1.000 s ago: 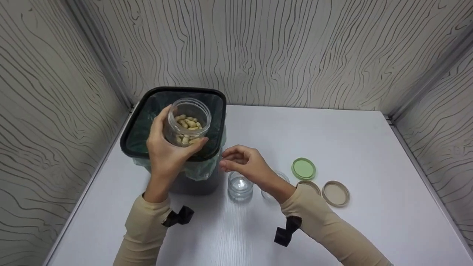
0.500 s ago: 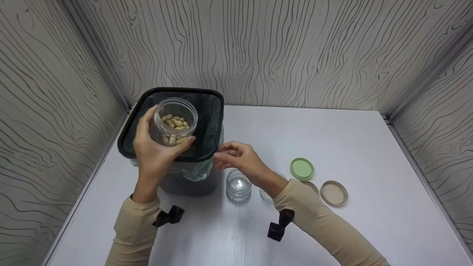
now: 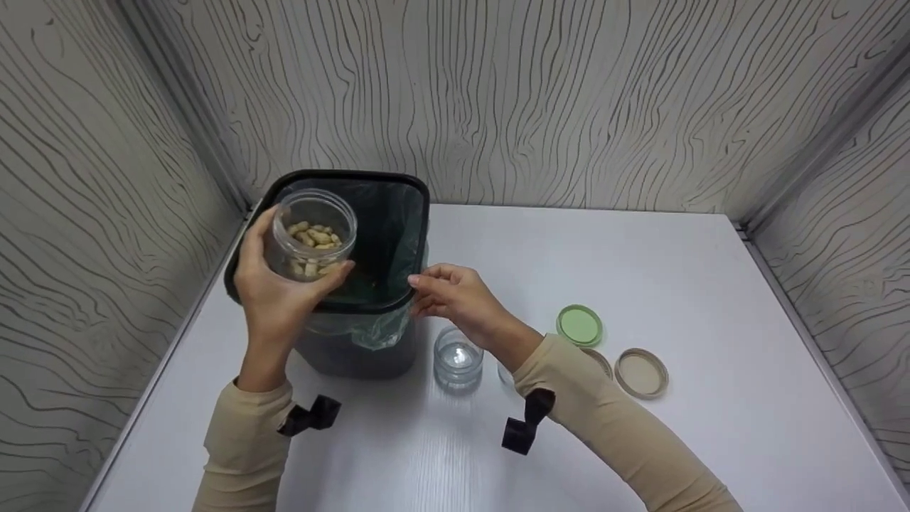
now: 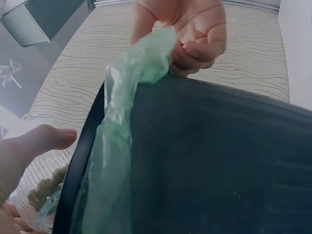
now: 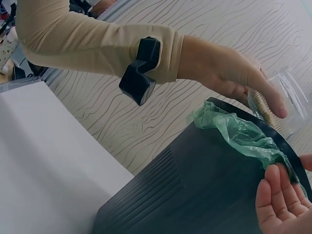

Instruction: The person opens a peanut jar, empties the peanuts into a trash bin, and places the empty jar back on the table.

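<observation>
My left hand (image 3: 274, 295) grips a clear jar (image 3: 283, 238) with peanuts in their shells (image 3: 313, 235) inside. Tilted slightly, the jar hangs over the left part of a dark trash can (image 3: 355, 359). A green trash bag (image 3: 380, 331) lines the can and folds over its black rim (image 3: 424, 220). At the rim's front right corner is my right hand (image 3: 458, 302). In the right wrist view its thumb (image 5: 306, 161) lies over the rim, while the curled fingers (image 5: 278, 192) touch the folded bag from outside. The can's bottom is too dark to make out.
A clear jar (image 3: 458, 359) stands right of the can. Another clear jar (image 3: 505, 375) is mostly hidden by my right forearm. Farther right lie a green lid (image 3: 579, 325) and a beige lid (image 3: 642, 373); my sleeve partly covers a second beige lid (image 3: 598, 361). Patterned walls enclose the table.
My left hand has carried the jar of peanuts leftward over the trash can. My right hand has moved slightly up and left, onto the can's rim.
</observation>
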Tool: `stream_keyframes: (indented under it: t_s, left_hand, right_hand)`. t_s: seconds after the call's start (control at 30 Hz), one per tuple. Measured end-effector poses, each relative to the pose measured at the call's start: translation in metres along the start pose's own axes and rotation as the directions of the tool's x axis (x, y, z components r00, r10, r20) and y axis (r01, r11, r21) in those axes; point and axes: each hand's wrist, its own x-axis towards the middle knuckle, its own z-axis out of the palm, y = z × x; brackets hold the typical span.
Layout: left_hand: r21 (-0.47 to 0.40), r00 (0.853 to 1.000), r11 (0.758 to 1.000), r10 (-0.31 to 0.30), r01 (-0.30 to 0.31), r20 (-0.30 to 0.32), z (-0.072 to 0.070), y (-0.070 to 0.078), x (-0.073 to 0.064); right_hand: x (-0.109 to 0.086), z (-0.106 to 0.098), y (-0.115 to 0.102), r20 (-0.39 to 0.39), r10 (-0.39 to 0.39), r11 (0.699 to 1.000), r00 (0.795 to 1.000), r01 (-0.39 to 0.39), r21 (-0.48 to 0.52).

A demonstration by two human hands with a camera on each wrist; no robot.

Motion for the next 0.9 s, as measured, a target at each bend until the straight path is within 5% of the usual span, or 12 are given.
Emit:
stream_keyframes:
  t_s: [0.73,0.9]
  left_hand:
    - [0.164,0.999,0.986,0.042,-0.042,0.005,-0.025,-0.013,0.018]
    - [0.271,0.986,0.951,0.128,-0.152,0.104,-0.033,-0.019,0.023]
  right_hand:
    - [0.005,0.001,-0.007,0.029,0.07,0.997,0.997,-0.071,0.044]
    - [0.007,0.0,-0.008,0.063,0.079,0.997,0.995,-0.08,0.021]
